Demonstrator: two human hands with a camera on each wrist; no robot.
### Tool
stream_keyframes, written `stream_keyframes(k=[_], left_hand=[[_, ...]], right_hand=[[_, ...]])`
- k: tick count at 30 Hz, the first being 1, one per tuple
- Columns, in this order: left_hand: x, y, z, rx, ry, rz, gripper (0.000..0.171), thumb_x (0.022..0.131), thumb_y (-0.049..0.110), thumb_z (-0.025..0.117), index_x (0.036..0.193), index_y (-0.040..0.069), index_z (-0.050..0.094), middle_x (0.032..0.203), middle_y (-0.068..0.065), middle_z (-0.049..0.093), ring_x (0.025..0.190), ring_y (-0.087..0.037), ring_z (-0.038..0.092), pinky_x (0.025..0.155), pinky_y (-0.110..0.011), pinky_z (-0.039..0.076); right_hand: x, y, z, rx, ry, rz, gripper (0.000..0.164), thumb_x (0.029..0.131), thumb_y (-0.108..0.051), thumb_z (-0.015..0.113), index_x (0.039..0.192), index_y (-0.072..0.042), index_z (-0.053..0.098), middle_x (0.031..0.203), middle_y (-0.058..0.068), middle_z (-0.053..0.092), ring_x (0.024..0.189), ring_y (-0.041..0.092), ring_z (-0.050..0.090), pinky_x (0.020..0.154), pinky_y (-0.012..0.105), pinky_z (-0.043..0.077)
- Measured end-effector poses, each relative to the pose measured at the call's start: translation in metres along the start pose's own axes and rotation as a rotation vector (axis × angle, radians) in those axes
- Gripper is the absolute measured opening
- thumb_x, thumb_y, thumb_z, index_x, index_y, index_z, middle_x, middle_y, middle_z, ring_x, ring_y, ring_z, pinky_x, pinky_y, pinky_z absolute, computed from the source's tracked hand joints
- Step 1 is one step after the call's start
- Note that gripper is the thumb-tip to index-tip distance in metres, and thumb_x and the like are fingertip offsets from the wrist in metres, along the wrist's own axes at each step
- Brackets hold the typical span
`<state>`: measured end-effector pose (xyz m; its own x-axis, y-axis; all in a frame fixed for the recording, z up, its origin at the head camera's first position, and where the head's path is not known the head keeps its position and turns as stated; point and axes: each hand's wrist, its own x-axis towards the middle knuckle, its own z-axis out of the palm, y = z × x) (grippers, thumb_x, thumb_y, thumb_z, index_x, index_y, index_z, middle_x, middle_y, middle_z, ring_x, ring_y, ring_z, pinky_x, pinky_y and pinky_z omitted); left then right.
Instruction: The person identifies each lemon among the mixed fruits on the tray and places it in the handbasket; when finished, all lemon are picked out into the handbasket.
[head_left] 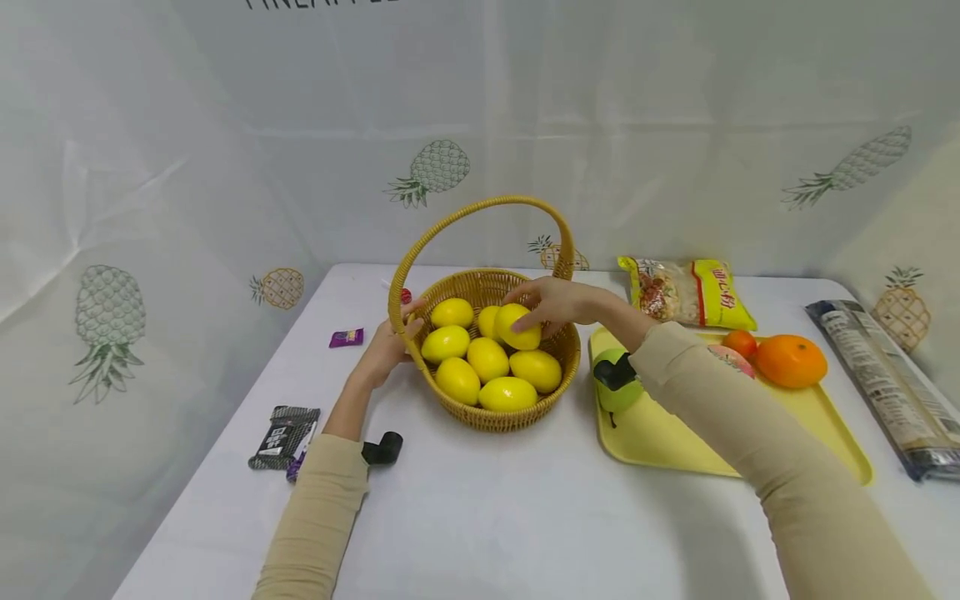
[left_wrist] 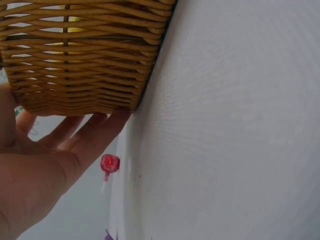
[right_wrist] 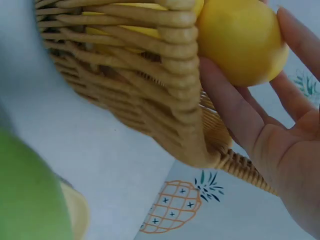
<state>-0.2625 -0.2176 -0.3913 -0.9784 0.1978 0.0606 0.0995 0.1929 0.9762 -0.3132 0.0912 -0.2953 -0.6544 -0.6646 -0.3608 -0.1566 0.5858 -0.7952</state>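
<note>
A wicker basket [head_left: 495, 421] with a tall arched handle [head_left: 480, 204] stands mid-table, holding several yellow lemons [head_left: 487, 360]. My right hand [head_left: 558, 300] pinches one lemon [head_left: 517, 327] between thumb and fingers, over the basket's right half. That lemon [right_wrist: 242, 42] appears just above the rim in the right wrist view. On the basket's left side, my left hand [head_left: 384, 346] touches the outer wall. In the left wrist view its fairly straight fingers [left_wrist: 102, 132] rest against the weave [left_wrist: 80, 85], their tips partly hidden.
Right of the basket, a yellow tray [head_left: 660, 446] bears a green fruit [head_left: 618, 396], an orange [head_left: 791, 361] and other fruit. Behind it lies a food bag [head_left: 686, 292]; a long package [head_left: 892, 383] lies far right. Small wrapped snacks [head_left: 285, 437] and a red lollipop [left_wrist: 110, 163] lie left.
</note>
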Motion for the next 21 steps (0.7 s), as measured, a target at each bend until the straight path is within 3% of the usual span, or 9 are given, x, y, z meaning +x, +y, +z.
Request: stream_keyframes(k=[15, 21], left_hand=[[-0.003, 0.003, 0.001, 0.004, 0.005, -0.017, 0.049, 0.105, 0.023, 0.041, 0.152, 0.012, 0.031, 0.152, -0.020, 0.030, 0.128, -0.041, 0.040, 0.090, -0.057, 0.048], [-0.003, 0.003, 0.000, 0.017, -0.007, 0.003, 0.049, 0.106, 0.025, 0.040, 0.152, 0.012, 0.031, 0.153, -0.016, 0.029, 0.130, -0.041, 0.039, 0.090, -0.058, 0.048]], right_hand=[[0.025, 0.004, 0.004, -0.013, -0.018, 0.094, 0.055, 0.092, -0.011, 0.067, 0.142, -0.008, 0.043, 0.138, 0.023, 0.040, 0.121, 0.033, 0.047, 0.091, 0.044, 0.051], [0.030, 0.007, 0.009, -0.088, -0.012, 0.125, 0.054, 0.091, -0.010, 0.068, 0.140, -0.008, 0.046, 0.142, 0.023, 0.041, 0.125, 0.032, 0.045, 0.086, 0.040, 0.054]])
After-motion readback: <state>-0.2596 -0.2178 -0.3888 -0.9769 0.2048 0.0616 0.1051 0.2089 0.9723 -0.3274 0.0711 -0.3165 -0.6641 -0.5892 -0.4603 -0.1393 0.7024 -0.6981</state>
